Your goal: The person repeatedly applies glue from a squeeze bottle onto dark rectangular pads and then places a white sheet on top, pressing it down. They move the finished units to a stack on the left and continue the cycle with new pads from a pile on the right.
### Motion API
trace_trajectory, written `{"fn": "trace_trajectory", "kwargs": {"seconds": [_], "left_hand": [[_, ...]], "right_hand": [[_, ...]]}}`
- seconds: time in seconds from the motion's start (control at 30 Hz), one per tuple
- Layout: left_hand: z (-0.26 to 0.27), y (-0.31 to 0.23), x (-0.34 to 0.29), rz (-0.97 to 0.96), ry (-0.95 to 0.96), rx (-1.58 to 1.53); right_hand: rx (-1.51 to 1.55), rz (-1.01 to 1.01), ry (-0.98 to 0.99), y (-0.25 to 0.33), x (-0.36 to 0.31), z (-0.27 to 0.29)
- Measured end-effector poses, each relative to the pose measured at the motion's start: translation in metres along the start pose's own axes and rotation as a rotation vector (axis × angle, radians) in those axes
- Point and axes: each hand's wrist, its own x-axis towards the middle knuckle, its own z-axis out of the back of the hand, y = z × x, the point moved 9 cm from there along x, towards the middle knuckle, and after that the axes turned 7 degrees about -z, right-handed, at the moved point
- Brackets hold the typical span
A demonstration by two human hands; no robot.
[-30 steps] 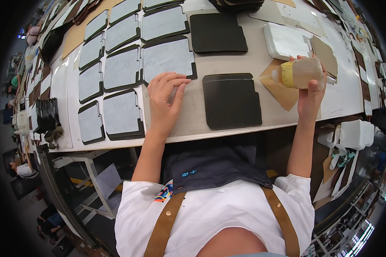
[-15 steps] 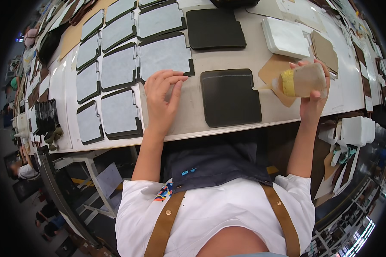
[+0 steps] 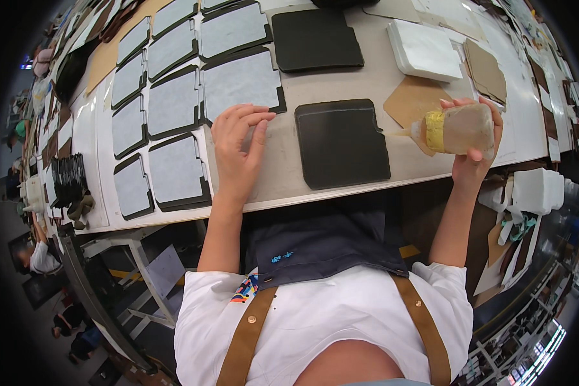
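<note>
My right hand (image 3: 473,164) is wrapped round a translucent squeeze bottle (image 3: 464,130) with yellow tape about its neck. The bottle lies nearly level, its thin nozzle pointing left at the notched right edge of a black panel (image 3: 343,145). Whether the tip touches that edge, I cannot tell. My left hand (image 3: 238,145) hovers over or rests on the table left of the panel, fingers loosely bent, thumb apart, holding nothing. Just beyond its fingertips lies a black-edged panel with a pale grey sheet (image 3: 241,80) on it.
Rows of similar grey-faced panels (image 3: 175,103) cover the table's left side. Another black panel (image 3: 317,40) lies farther back. At the right are a stack of white sheets (image 3: 424,50), a tan card (image 3: 413,101) and brown pieces (image 3: 486,71). The table's front edge (image 3: 360,187) runs before me.
The bottle has shifted slightly right and toward me, its nozzle staying by the panel's notch. My left hand keeps its pose. The whole view has drifted a little.
</note>
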Motion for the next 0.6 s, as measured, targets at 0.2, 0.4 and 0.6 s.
{"fn": "trace_trajectory", "kwargs": {"seconds": [0.2, 0.4, 0.6], "left_hand": [[0.000, 0.002, -0.001, 0.005, -0.018, -0.012], [0.000, 0.002, -0.001, 0.001, -0.019, -0.008], [-0.001, 0.002, 0.000, 0.002, -0.018, -0.009]], "right_hand": [[0.002, -0.010, 0.022, -0.001, -0.005, 0.004], [-0.011, -0.027, 0.006, -0.002, -0.014, 0.010], [0.020, -0.034, 0.008, -0.006, -0.015, 0.004]]}}
